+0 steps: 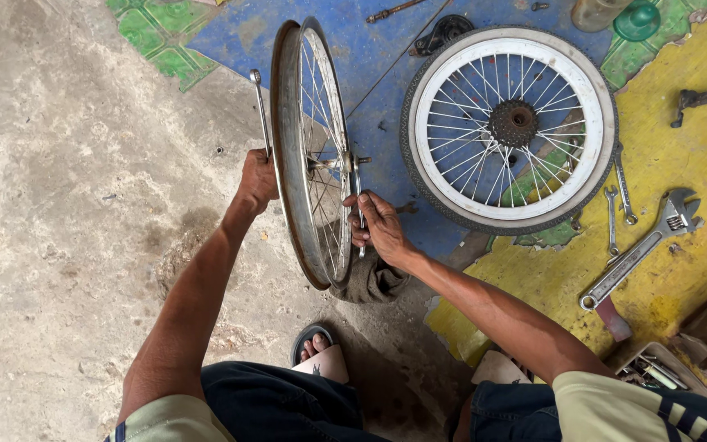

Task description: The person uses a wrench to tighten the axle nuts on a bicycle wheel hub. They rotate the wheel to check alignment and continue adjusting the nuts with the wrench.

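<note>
Two spanners (261, 110) gripped astride upright rim (304, 155)

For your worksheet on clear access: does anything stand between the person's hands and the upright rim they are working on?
Nothing visible does. The left hand holds a spanner at one side of the rim; the right hand holds a second spanner at the axle on the other side. Only the rim itself separates the two hands.

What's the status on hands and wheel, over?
Left hand gripping a spanner behind the upright bare rim. Right hand on a second spanner at the axle. Tyred wheel flat nearby, clear.
</note>
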